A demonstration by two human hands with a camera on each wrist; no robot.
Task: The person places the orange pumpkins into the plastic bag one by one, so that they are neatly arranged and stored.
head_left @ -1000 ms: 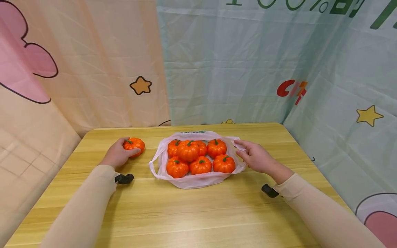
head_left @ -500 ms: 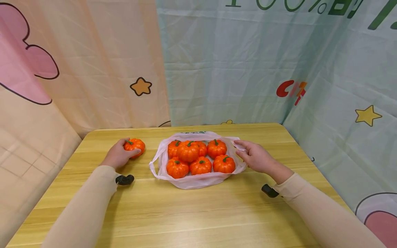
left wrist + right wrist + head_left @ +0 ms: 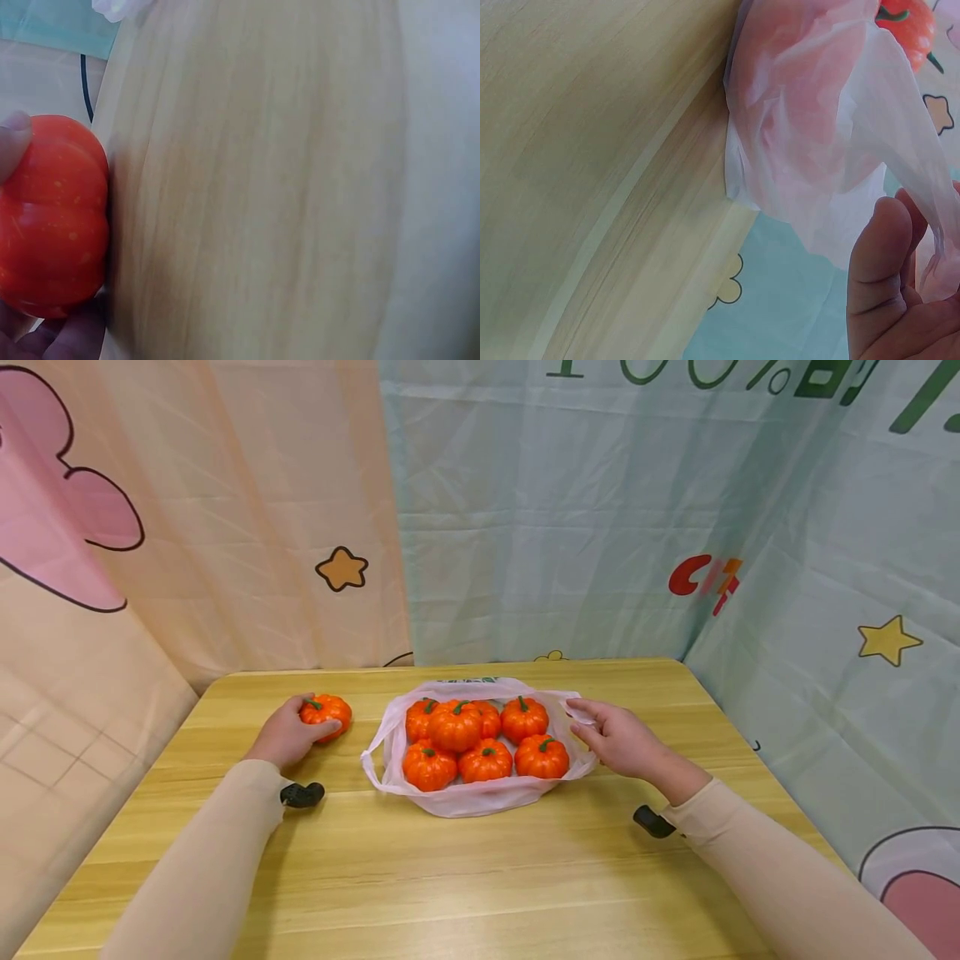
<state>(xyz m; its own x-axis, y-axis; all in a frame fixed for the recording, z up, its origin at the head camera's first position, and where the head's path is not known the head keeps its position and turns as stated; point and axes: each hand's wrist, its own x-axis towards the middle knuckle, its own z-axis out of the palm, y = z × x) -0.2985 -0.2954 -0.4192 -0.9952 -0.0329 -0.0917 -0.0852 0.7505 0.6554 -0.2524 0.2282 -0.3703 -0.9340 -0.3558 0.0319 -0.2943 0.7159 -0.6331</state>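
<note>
On the left of the table, my left hand [image 3: 282, 735] grips a small orange toy pumpkin [image 3: 334, 710] with a green stem. The left wrist view shows this pumpkin [image 3: 56, 225] close up, between the thumb and the fingers, low against the wood. A thin white plastic bag [image 3: 480, 806] lies at the middle with its mouth spread wide, several similar pumpkins [image 3: 454, 727] inside. At its right side my right hand [image 3: 624, 743] holds a handle. In the right wrist view the bag's handle [image 3: 904, 112] runs taut into the fingers.
The wooden table [image 3: 450, 885] carries the bag and the pumpkins. Printed cloth curtains [image 3: 525, 527] hang behind it and along both sides. A black strap end [image 3: 302, 794] sticks out at the left wrist, another black piece [image 3: 652, 821] at the right.
</note>
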